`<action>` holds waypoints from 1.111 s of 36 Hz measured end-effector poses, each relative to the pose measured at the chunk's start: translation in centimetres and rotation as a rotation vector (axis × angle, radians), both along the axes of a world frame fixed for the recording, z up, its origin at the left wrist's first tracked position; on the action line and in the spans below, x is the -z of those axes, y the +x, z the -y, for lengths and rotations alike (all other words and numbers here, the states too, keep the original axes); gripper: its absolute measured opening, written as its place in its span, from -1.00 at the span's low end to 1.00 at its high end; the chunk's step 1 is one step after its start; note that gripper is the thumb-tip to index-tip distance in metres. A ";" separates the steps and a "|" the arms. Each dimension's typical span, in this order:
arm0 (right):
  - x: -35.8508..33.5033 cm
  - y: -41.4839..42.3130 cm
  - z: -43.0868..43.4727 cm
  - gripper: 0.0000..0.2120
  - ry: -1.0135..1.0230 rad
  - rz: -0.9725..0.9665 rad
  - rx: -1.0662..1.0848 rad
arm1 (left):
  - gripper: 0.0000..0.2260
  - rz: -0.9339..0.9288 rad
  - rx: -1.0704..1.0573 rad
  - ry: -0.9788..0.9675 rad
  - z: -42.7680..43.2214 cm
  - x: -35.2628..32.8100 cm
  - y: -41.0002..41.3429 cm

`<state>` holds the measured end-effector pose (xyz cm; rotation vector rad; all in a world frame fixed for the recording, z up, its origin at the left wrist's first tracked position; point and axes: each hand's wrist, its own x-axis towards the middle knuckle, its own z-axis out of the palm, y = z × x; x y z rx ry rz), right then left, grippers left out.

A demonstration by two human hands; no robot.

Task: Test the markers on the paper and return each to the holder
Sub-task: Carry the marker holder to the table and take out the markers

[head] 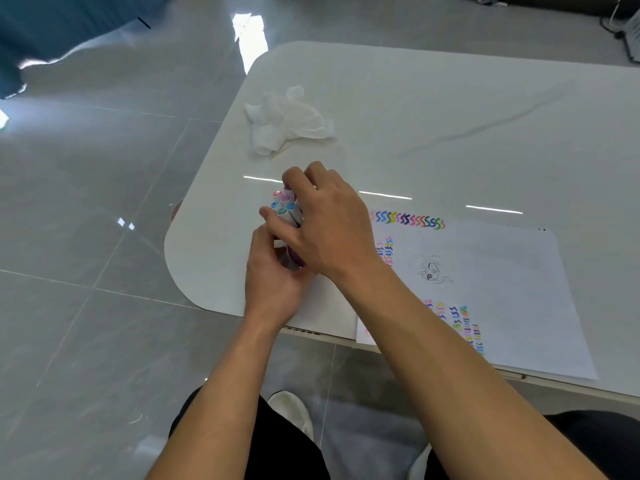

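Note:
A bundle of white markers [284,206] with pink, purple and blue cap ends stands near the table's left front corner. My left hand [273,275] wraps the lower part of the bundle from the near side; whatever holder surrounds the markers is hidden by my hands. My right hand [325,220] lies over the top right of the bundle, fingers curled onto the markers. The white paper [502,278] lies to the right, with rows of coloured squiggles along its top and left edges and a small pencil sketch in the middle.
A crumpled white tissue [289,119] lies on the white table [450,116] beyond the markers, a thin stick beside it. The table's rounded left edge is close to my left hand. Grey tiled floor, my dark trousers and white shoes are below.

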<state>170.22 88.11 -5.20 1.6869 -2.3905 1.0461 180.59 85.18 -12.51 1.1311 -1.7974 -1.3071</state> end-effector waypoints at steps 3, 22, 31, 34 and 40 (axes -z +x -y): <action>-0.1 0.0 -0.2 -0.68 -0.004 -0.006 -0.003 | -0.40 -0.001 0.004 0.005 0.2 0.1 0.1; -0.1 -0.3 -0.4 -0.86 -0.214 0.027 0.028 | -0.38 0.043 0.020 -0.003 -0.7 0.2 0.2; -2.5 -1.9 -0.4 -0.87 -0.399 0.124 0.105 | -0.30 0.073 0.032 -0.024 -0.1 0.3 0.3; -3.5 -2.8 -0.4 -0.87 -0.469 0.275 0.182 | -0.33 0.098 0.018 -0.058 0.3 0.4 0.5; -4.3 -5.5 -0.9 -0.87 -0.630 0.693 0.377 | -0.36 0.112 0.000 -0.115 1.0 0.6 0.7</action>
